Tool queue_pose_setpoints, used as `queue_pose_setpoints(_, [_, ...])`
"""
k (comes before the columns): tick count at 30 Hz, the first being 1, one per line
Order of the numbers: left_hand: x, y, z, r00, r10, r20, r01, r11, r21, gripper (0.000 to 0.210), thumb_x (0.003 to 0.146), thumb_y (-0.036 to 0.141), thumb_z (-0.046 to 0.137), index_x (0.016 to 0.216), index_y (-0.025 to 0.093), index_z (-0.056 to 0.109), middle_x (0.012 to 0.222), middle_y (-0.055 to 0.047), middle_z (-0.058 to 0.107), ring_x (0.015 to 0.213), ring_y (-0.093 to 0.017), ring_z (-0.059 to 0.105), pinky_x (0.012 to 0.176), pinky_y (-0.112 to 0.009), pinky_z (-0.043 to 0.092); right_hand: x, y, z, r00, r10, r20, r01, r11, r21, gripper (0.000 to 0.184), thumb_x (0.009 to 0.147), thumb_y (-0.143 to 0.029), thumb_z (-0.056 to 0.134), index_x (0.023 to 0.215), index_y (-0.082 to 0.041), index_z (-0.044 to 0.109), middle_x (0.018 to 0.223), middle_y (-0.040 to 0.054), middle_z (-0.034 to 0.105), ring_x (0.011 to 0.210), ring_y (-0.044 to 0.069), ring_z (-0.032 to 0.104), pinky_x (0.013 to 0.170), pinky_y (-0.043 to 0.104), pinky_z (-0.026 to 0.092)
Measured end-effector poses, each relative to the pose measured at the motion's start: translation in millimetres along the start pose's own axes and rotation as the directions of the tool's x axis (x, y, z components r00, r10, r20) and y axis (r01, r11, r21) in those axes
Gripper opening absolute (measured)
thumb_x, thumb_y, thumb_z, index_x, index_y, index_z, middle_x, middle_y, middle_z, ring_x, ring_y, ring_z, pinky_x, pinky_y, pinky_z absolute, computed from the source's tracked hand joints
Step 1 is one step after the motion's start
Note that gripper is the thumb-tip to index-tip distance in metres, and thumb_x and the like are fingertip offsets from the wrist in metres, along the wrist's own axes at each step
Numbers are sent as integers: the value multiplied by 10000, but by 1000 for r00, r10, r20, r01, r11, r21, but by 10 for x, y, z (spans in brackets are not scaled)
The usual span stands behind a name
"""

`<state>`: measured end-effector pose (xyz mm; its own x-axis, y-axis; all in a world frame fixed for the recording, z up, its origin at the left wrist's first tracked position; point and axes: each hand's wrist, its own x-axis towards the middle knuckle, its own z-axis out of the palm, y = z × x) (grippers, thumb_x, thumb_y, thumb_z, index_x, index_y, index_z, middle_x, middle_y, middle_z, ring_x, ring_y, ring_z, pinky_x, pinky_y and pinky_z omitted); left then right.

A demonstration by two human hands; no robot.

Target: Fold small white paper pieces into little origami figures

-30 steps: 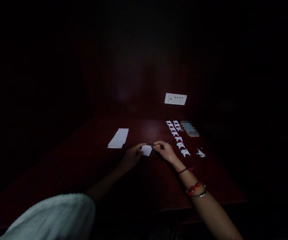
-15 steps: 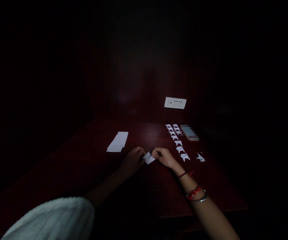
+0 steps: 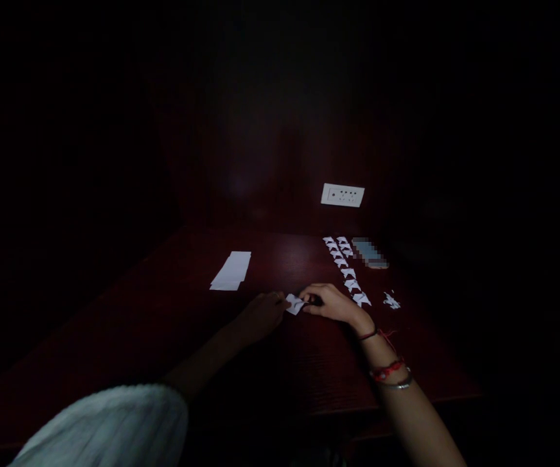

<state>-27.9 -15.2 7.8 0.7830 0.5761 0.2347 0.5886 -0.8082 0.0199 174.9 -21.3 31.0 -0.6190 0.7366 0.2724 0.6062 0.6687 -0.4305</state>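
Note:
A small folded white paper (image 3: 294,303) lies between my hands on the dark red table. My left hand (image 3: 264,316) pinches its left edge. My right hand (image 3: 331,303) curves over the right side, thumb and fingertips at the paper's edge. To the right runs a column of small folded paper pieces (image 3: 350,285) with pointed, notched ends. A shorter column of similar folded pieces (image 3: 344,246) sits beside its far end. On the left are flat white paper strips (image 3: 231,271), overlapping in a pile.
A phone-like object (image 3: 370,253), blurred out, lies at the right rear. Small paper scraps (image 3: 391,300) are heaped near the right side. A white socket plate (image 3: 342,195) is on the wall behind the table (image 3: 163,311). The surroundings are very dark.
My right hand has shifted slightly right and its fingers have loosened from a tight curl. The paper between my hands has turned and looks smaller. The view has tilted slightly.

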Motion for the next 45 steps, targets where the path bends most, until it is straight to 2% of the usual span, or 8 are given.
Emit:
queue_pose_setpoints(7, [3, -19, -11, 1000, -2, -7, 2, 1000, -7, 270, 773, 131, 367, 1018, 188, 467, 927, -39, 477, 835, -150, 464, 715, -268, 354, -27, 48, -42, 999, -32, 44, 34, 997, -64, 161, 738, -135, 442, 727, -148, 602, 739, 24, 547, 686, 85, 491, 640, 176, 359])
queue_pose_setpoints(13, [-9, -28, 40, 999, 19, -46, -21, 999, -34, 275, 770, 135, 377, 1026, 178, 470, 1048, -46, 469, 979, -168, 411, 803, -293, 332, -82, 141, -28, 991, 27, 133, -15, 996, -91, 152, 692, -78, 469, 658, -138, 605, 692, 16, 545, 651, 79, 492, 604, 167, 350])
queue_pose_setpoints(20, [-34, -57, 108, 998, 34, -46, -38, 994, -100, 315, 776, 144, 366, 1083, 172, 433, 1079, -56, 472, 979, -170, 427, 832, -306, 332, -64, 76, 23, 996, 66, 66, -60, 994, -97, 227, 682, -276, 536, 874, -168, 590, 790, 43, 570, 709, 117, 508, 638, 203, 356])
queue_pose_setpoints(30, [-59, -79, 86, 997, 67, -29, -69, 992, -109, 312, 779, 132, 356, 1072, 185, 451, 1107, -54, 450, 984, -173, 426, 835, -314, 332, -39, 157, 28, 997, 2, 79, 0, 1000, -24, 197, 752, -192, 430, 822, -167, 612, 790, 35, 602, 732, 108, 518, 682, 202, 360])
queue_pose_setpoints(34, [-70, -84, 86, 995, 69, -68, -76, 991, -112, 305, 785, 134, 354, 1069, 192, 449, 1123, -56, 428, 1017, -179, 393, 838, -321, 321, -44, 164, 45, 994, 103, 42, -99, 991, -95, 174, 727, -151, 429, 710, -143, 602, 708, 33, 599, 665, 101, 515, 639, 196, 353])
queue_pose_setpoints(36, [-72, -67, 65, 994, 65, -85, -75, 990, -120, 284, 790, 143, 357, 1051, 188, 461, 1107, -58, 435, 1012, -179, 392, 832, -317, 322, -40, 174, 69, 980, 194, -39, -197, 976, -96, 163, 716, -150, 427, 698, -140, 589, 680, 32, 595, 632, 97, 511, 616, 193, 348])
queue_pose_setpoints(40, [-37, 8, 17, 996, 65, -68, -75, 985, -155, 217, 816, 187, 342, 948, 190, 514, 979, -39, 498, 904, -154, 456, 796, -293, 334, -11, 217, 144, 910, 353, -219, -361, 932, 0, 155, 711, -171, 415, 700, -137, 565, 657, 28, 586, 589, 92, 506, 570, 190, 348])
queue_pose_setpoints(45, [94, 83, 73, 997, -57, -57, 44, 977, -209, 151, 801, 226, 389, 866, 182, 518, 829, -20, 529, 795, -144, 483, 737, -274, 342, 27, 274, 252, 876, 420, -237, -391, 906, 159, 141, 701, -191, 423, 678, -140, 552, 630, 10, 572, 511, 70, 500, 506, 173, 359])
